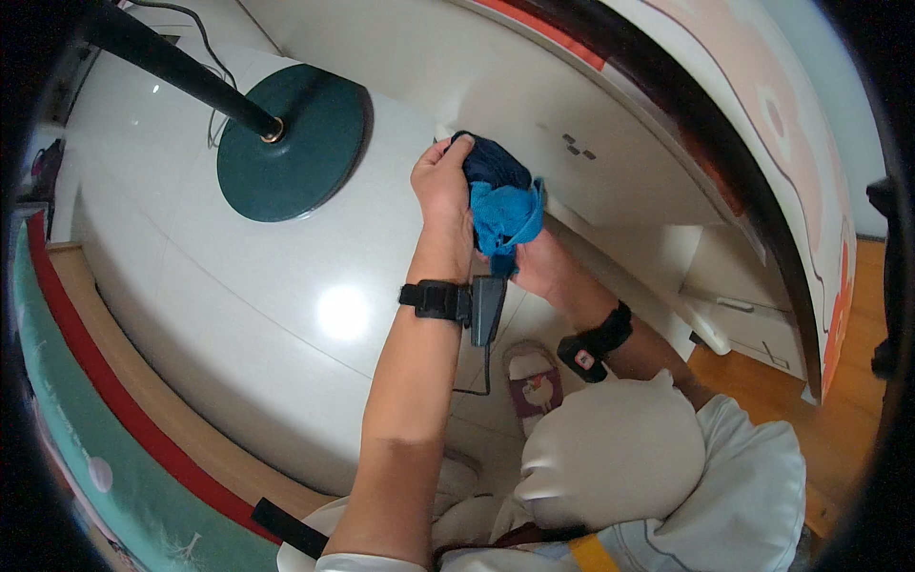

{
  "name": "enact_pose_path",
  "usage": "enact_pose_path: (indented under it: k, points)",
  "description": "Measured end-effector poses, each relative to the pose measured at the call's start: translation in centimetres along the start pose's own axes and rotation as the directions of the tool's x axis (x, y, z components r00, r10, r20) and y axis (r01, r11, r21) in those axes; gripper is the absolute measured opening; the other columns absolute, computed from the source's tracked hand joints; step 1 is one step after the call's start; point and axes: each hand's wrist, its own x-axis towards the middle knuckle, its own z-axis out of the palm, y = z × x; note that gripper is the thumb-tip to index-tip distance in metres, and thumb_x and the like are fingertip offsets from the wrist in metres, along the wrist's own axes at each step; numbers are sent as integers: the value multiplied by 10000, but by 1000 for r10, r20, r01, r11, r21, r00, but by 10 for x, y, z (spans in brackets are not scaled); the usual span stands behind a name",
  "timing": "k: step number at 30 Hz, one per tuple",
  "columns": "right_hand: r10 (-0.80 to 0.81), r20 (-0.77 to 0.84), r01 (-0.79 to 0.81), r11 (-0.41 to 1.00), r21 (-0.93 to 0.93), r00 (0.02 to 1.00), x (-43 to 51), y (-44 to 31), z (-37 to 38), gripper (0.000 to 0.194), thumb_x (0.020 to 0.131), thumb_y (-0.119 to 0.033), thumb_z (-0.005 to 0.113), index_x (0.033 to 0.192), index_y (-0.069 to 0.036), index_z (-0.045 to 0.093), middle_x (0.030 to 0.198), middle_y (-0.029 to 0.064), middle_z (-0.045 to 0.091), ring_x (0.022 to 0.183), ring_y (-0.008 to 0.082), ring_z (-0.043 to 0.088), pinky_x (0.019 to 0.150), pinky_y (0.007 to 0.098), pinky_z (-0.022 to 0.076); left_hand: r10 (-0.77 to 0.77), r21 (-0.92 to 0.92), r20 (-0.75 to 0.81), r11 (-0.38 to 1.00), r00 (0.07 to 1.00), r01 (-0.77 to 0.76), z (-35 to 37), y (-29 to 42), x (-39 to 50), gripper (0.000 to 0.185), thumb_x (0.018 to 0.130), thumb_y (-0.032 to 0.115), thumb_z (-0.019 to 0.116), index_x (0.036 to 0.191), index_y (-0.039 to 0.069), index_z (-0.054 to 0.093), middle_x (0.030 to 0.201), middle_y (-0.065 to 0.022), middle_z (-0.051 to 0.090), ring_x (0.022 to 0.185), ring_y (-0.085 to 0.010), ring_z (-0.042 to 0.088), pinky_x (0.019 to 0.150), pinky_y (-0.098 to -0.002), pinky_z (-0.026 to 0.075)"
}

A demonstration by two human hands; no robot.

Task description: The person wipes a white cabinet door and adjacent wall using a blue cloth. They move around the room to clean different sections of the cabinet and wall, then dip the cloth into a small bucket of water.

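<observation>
My left hand [442, 177] grips a bundle of knitted cloth, with the thumb pressed on its far end. The upper part of the bundle is dark navy cloth [497, 163]; bright blue cloth [506, 213] is bunched against it on the near side. My right hand [541, 261] is at the lower right of the bundle, holding the blue part from below. The blue cloth hides some of its fingers. Both hands are raised above the floor, close together. The picture does not settle whether the bundle is a pair of socks.
A round dark green base [300, 154] with a slanting black pole [193, 79] stands on the white tiled floor [236, 264]. On the left runs a wooden bed edge [179, 429] with green bedding [100, 436]. A patterned panel [779, 121] curves along the right. A slipper [535, 379] shows below.
</observation>
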Motion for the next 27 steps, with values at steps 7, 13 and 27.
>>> enact_pose_path:
  k: [7,13,27]
  points:
    - [-172,92,175,984,-30,981,-3,-5,5,402,991,-429,499,1281,-152,529,1193,-6,612,1038,139,592,874,304,497,-18,-78,67,997,998,23,6,-2,-5,123,807,47,726,892,-8,656,807,-60,659,667,-124,611,615,-243,504]
    - [-53,145,26,982,188,988,-3,-7,-1,444,1004,-403,477,1349,-124,476,1259,24,581,1111,167,578,954,325,486,3,-67,85,998,996,3,18,5,-23,142,809,66,719,906,-12,650,813,-67,656,634,-129,600,613,-244,507]
    - [-69,99,73,997,-39,993,-2,-8,-11,468,986,-438,497,1350,-145,484,1329,9,559,1141,175,577,918,323,515,19,-56,66,998,998,-16,14,3,-22,183,808,45,740,949,-3,633,827,-77,677,697,-156,649,628,-268,534]
